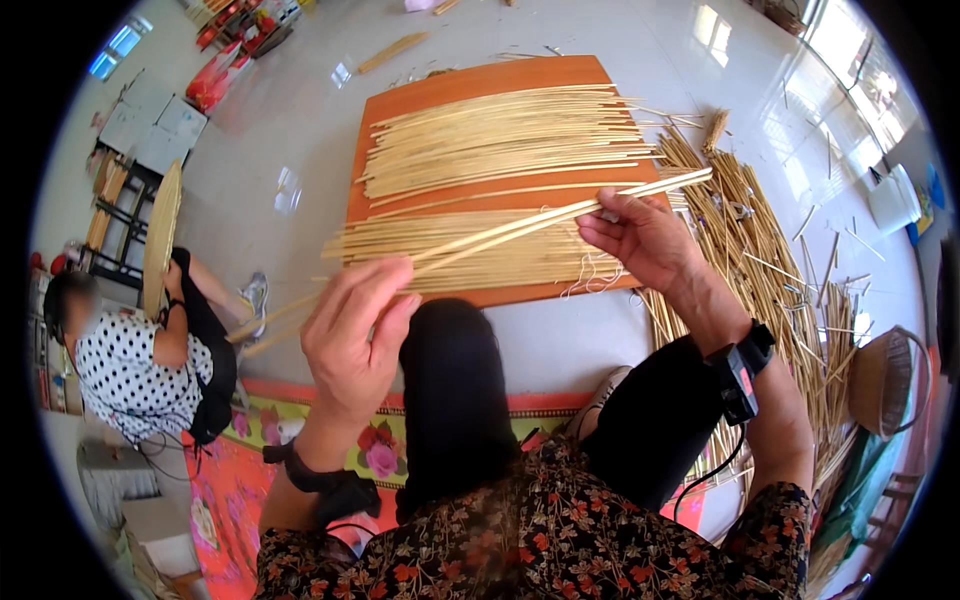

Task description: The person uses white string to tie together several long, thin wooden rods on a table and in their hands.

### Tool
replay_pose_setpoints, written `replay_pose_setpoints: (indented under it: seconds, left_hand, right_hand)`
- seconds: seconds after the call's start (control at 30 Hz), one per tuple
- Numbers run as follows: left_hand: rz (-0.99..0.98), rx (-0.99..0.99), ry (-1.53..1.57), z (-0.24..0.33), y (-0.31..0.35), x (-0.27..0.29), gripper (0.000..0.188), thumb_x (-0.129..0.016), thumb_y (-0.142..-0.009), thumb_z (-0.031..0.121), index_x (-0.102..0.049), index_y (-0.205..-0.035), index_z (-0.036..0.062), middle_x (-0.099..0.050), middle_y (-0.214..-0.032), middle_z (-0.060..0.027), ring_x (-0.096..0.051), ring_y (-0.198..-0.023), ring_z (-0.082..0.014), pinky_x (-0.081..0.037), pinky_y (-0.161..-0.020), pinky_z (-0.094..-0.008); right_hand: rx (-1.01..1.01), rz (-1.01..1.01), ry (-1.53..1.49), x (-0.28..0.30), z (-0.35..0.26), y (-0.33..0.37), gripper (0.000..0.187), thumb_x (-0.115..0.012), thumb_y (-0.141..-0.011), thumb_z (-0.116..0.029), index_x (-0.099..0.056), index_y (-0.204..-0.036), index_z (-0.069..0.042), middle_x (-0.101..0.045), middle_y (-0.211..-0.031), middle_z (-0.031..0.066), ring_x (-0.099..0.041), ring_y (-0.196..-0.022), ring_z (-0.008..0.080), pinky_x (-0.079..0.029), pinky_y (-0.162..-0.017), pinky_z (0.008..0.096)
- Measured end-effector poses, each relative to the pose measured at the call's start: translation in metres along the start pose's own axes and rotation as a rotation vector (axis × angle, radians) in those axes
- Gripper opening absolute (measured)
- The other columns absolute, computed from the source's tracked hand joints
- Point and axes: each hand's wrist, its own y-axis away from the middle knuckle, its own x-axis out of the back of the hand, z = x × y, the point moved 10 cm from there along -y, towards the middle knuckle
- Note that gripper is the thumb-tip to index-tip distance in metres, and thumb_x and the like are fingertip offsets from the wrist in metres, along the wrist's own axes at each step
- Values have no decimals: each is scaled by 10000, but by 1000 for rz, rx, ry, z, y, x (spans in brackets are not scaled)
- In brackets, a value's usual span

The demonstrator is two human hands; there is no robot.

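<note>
Two long pale straw stalks [505, 231] slant across in front of me, rising to the right. My right hand [645, 240] is closed, pinching them near their right ends between thumb and fingers. On the other side my left hand [355, 335] curls round the stalks, whose ends trail out behind it to the lower left. Beneath them lies an orange-brown board [400, 108]. A wide layer of parallel stalks [500, 140] covers its far part. A nearer row of stalks [500, 275] lies under the held ones, with loose white string [600, 272] at its right end.
Loose stalks heap [750, 220] on the floor right of the board. Beyond are a wicker basket [885, 380] and a white bucket [893, 200]. At left sits a person [140, 360] with a round, flat woven tray [162, 240]. A floral mat [230, 510] lies near my legs.
</note>
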Motion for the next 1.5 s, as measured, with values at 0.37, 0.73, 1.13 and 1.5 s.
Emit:
replay_pose_setpoints:
  seconds: [0.37, 0.73, 1.13, 1.5]
  left_hand:
    - [-554, 184, -110, -34, 91, -24, 500, -741, -745, 156, -564, -1208, 95, -648, -936, -30, -632, -745, -268, -529, -648, -339]
    - [-401, 1026, 1159, -71, 214, -59, 397, -532, -970, 246, -459, -1270, -4, -615, -1085, -128, -660, -824, -197, -543, -665, -291]
    - [116, 907, 1365, -98, 182, -49, 263, -473, -994, 240, -479, -1155, 32, -595, -1139, -191, -642, -988, -281, -556, -782, -347]
    - [324, 1251, 1395, -114, 198, -59, 166, -581, -940, 169, -580, -1039, 36, -659, -939, -112, -685, -912, -297, -596, -719, -324]
  right_hand:
    - [18, 67, 139, 29, 31, 49, 178, -553, -945, -119, -563, -1012, 46, -633, -892, 125, -678, -819, 220, -591, -744, 305]
    - [-35, 95, -18, 78, 87, 42, 105, -583, -931, -106, -618, -981, -21, -662, -899, 86, -685, -829, 247, -590, -767, 361]
    - [7, 81, -30, 74, 97, 36, 131, -582, -935, -127, -594, -1026, -33, -654, -908, 60, -680, -813, 229, -585, -763, 361]
    - [113, 152, -21, 88, 106, 35, 150, -614, -908, -94, -616, -1045, -31, -664, -964, 67, -678, -804, 213, -595, -755, 334]
